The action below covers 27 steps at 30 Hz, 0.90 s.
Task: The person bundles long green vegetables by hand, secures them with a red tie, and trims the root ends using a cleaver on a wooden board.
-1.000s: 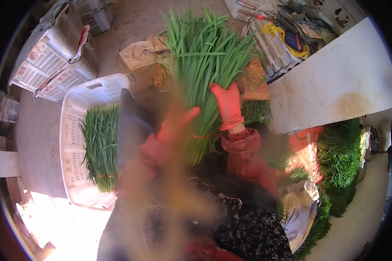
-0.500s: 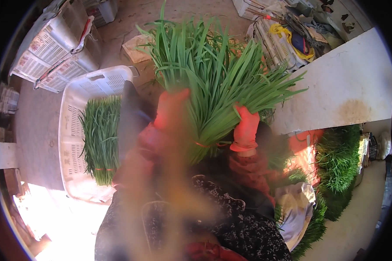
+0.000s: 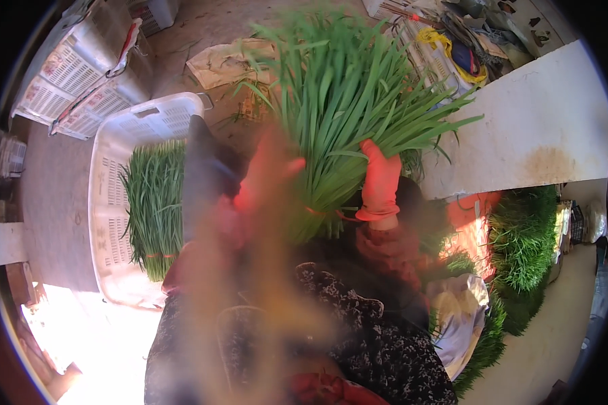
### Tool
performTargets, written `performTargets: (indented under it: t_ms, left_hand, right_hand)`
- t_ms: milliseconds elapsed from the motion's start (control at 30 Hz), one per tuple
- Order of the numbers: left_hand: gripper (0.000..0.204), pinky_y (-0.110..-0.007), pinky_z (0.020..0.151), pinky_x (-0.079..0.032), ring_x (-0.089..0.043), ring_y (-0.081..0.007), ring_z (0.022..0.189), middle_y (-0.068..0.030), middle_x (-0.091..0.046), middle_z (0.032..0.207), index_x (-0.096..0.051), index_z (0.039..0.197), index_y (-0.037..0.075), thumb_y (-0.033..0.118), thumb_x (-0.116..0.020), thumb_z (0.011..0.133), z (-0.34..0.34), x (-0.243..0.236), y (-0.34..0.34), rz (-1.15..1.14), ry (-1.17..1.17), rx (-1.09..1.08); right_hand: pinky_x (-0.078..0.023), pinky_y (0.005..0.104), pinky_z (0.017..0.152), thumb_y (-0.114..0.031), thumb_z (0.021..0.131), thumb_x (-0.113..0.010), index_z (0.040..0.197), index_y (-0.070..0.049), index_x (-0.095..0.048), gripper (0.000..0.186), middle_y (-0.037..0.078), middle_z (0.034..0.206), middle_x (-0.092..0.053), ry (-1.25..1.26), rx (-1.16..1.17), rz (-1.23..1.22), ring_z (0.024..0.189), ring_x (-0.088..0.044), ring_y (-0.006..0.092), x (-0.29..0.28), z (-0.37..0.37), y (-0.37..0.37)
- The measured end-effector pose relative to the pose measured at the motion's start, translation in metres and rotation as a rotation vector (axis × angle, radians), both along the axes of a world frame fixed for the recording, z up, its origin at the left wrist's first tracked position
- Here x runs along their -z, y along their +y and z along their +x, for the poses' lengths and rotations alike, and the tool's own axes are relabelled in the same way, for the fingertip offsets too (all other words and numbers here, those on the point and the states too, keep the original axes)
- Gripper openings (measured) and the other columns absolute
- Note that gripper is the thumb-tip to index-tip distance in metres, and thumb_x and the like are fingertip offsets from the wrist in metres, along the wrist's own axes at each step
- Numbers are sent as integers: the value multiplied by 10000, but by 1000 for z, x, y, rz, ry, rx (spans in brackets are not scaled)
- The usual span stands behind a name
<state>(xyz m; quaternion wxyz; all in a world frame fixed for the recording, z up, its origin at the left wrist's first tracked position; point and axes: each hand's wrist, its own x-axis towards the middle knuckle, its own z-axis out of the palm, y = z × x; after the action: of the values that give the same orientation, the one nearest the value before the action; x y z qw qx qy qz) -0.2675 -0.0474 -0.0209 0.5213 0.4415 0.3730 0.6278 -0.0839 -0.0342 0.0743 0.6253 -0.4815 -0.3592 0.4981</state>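
While gripped from both sides, one large bunch of green chives [image 3: 348, 115] held upright at centre, leaves fanning toward the top, stalks bound low down by a thin red band [image 3: 324, 214]. Right hand [image 3: 380, 181] in an orange-red glove, fingers wrapped together and clamped on the right edge of the bunch just above the band. Left hand [image 3: 263, 179] also gloved orange-red, badly blurred, pressed against the bunch's left side; whether its fingers close on the stalks or lie flat, cannot tell.

To the left, one white perforated plastic crate [image 3: 108, 223] on the ground, holding a second tied bunch of chives [image 3: 152, 209] laid lengthwise, its own red tie near the lower end. Farther up-left, two more white lattice crates [image 3: 74, 81], stacked and tilted, one with a red strap over its rim. Beyond the held bunch, one crumpled tan sack [image 3: 226, 61] flat on the dirt floor. Upper right, one pale slab-like tabletop [image 3: 540, 128] with a brownish stain near its edge, and behind it a jumble of items with a yellow cord [image 3: 446, 44]. Lower right, loose heaps of more greens [image 3: 523, 243] and one crumpled white plastic bag [image 3: 459, 310]. Along the lower edge, dark flower-patterned clothing [image 3: 358, 344] of the person.
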Motion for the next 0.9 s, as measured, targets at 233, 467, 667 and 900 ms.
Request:
performTargets:
  t_ms: [233,467,667,900]
  left_hand:
    - [919,-368,1026,-397,-480,-208,1223,-115,-468,1354,-259,1442,27,175,-814,724,14,6,-8,-20,419,37]
    - [502,-364,894,-499,-635,-219,986,-98,-640,1130,-527,1254,-19,246,-646,845,-22,3,13,-276,-405,104]
    - [491,-354,900,-491,-629,-218,992,-107,-648,1123,-545,1244,-26,260,-639,856,-11,14,7,-312,-534,145]
    - [705,-339,1024,-384,-501,-204,1202,-97,-518,1321,-381,1398,-16,356,-668,873,-26,-38,1,-94,-330,119]
  right_hand:
    - [-455,437,935,-330,788,-711,1402,-69,-392,740,241,1244,-566,-808,-207,-12,1146,-541,413,-35,-64,-1]
    - [-512,249,739,-215,842,-727,1317,-61,-524,539,98,1109,-645,-480,-114,123,838,-628,125,-64,-8,24]
    - [-376,319,1011,-259,892,-666,1335,23,-469,561,95,1280,-565,-145,-485,99,1172,-513,188,23,-20,24]
    - [-448,314,937,-105,878,-635,1273,-3,-505,427,79,1193,-605,131,-377,-79,1076,-572,185,33,-31,14]
